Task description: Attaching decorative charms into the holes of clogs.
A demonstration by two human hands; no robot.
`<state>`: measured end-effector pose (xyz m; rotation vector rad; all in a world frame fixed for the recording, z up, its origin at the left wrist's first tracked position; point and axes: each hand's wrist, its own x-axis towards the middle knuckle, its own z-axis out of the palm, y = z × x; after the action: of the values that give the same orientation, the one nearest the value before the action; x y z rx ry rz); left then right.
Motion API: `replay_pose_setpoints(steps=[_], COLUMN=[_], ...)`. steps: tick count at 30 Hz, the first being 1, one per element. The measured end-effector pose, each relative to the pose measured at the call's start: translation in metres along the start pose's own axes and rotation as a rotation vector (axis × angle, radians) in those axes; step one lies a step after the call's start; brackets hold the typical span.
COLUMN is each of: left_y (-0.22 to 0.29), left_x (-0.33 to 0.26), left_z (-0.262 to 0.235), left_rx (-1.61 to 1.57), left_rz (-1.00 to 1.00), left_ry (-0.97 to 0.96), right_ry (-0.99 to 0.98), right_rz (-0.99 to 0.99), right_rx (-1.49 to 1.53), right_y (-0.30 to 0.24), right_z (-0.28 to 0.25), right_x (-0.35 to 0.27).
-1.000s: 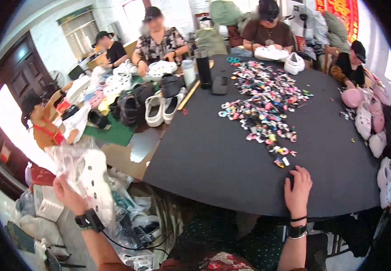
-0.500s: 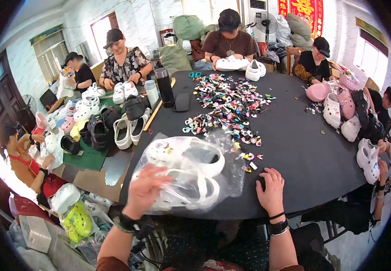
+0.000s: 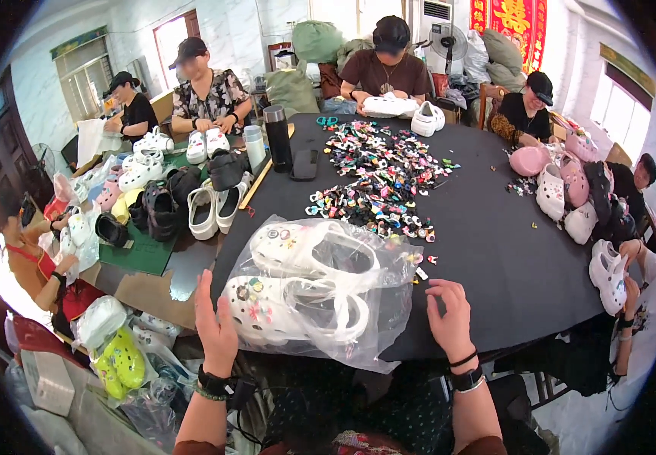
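A pair of white clogs (image 3: 278,254) decorated with small charms lies in a clear plastic bag (image 3: 385,322) near the table's front edge. The toes face left and the heel straps face right. My left hand (image 3: 216,322) is held upright beside the toe end, fingers stretched and thumb apart, with nothing in it; whether it touches the bag I cannot tell. On the other side of the bag is my right hand (image 3: 450,318), its fingers loosely bent and apart, also holding nothing.
Beyond the bag, a heap of colourful shoe charms (image 3: 381,178) spreads over the black table (image 3: 510,265). A dark bottle (image 3: 277,140) and a phone (image 3: 304,164) stand left of it. More clogs (image 3: 165,212) crowd the left table; bagged green clogs (image 3: 123,360) lie below. Several people handle clogs around.
My left hand has come off the bag's top and moved left and down to its side. The bagged clogs now lie still and sharp. My right hand has shifted slightly.
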<state>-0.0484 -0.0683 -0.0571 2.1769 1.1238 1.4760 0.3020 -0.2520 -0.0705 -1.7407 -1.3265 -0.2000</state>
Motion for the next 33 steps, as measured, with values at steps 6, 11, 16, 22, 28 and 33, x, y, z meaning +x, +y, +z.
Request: replay_pose_setpoints(steps=[6, 11, 16, 22, 28, 33], left_y=[-0.024, -0.029, -0.033, -0.043, -0.047, -0.051], left_x=[-0.022, -0.023, -0.025, -0.029, -0.032, -0.034], left_z=[0.016, 0.017, 0.016, 0.022, 0.027, 0.027], left_rx=[-0.025, -0.02, -0.021, -0.066, -0.12, -0.154], left_rz=[-0.114, -0.12, -0.103, -0.1, -0.106, -0.177], left_ry=[-0.116, -0.106, -0.099, -0.071, -0.043, -0.054], right_ry=[-0.216, -0.316, -0.63, -0.435, -0.638, -0.624], right_rz=[-0.204, -0.274, -0.107, -0.371, -0.186, -0.275], right_rx=[0.048, 0.071, 0.014, -0.139, 0.037, 0.045], right_y=[-0.048, -0.074, -0.083, -0.08, -0.071, -0.074], right_z=[0.006, 0.037, 0.065, 0.093, 0.119, 0.122], right_x=[0.025, 0.044, 0.062, 0.075, 0.096, 0.096])
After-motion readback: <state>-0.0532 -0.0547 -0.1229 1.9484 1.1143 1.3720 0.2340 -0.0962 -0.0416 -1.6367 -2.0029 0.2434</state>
